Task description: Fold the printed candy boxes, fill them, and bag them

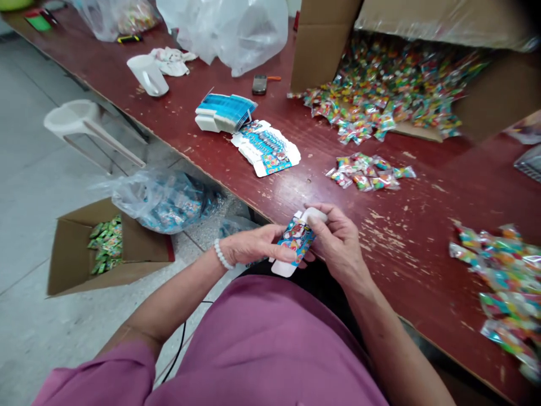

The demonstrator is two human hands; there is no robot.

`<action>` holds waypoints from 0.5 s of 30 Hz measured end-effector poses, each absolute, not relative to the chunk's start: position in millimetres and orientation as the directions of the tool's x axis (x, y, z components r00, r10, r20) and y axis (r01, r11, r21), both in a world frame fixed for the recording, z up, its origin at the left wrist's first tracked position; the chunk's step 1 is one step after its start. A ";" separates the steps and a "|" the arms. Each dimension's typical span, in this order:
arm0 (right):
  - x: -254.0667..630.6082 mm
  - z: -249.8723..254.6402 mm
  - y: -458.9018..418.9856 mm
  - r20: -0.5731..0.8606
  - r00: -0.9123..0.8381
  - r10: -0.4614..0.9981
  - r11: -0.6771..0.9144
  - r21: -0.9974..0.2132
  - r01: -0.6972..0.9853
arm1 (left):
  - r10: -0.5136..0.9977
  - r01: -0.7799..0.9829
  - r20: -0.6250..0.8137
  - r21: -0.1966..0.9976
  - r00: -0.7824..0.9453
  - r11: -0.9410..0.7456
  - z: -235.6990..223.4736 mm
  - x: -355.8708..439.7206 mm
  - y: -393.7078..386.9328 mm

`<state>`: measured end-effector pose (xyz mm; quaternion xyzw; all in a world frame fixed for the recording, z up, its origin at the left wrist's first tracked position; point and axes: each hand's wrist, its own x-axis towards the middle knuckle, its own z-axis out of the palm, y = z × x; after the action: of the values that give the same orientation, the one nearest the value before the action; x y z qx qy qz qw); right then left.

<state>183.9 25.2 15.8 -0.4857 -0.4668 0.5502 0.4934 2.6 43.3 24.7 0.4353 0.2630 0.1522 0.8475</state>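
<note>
On the worn red surface [426, 265] stands a large cardboard box [324, 48], candy packets [406, 84] at its open side; nearer lie overlapping flat blue cartons [273, 148]. By the near edge, the left hand [260, 246], half closed, grips a printed carton [297, 241] low down, while the right hand [340, 239], also partly closed, pinches its white upper flap [316, 215].

Two hands [264, 245] [339, 239] are seen, with one small carton [298, 239] held. On the table [414, 282], one mug [146, 73], one big box [323, 48], two piles of flat cartons [226, 110] and three heaps of candy packets [363, 169] are counted; on the floor [25, 237], one stool [76, 118] and one open box [146, 239].
</note>
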 end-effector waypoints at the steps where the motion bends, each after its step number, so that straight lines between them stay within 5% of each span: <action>1: 182.5 17.1 24.6 -0.077 -0.088 0.993 -0.084 -0.993 -0.079 | 0.422 -0.032 -0.300 0.783 0.855 0.621 23.1 3.2 41.8; 3: 180.5 18.2 23.3 -0.078 -0.156 0.985 -0.089 -0.994 -0.064 | 0.375 -0.021 -0.301 0.756 0.877 0.654 17.1 6.0 39.3; 15: 185.1 12.0 11.0 -0.020 -0.029 0.999 -0.024 -0.990 -0.140 | 0.735 -0.073 -0.360 0.872 0.575 0.484 10.5 20.6 33.3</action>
<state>185.1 11.0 12.0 -0.4622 -0.4649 0.5464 0.5213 20.6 33.3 10.5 0.4354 0.3800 0.2613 0.7731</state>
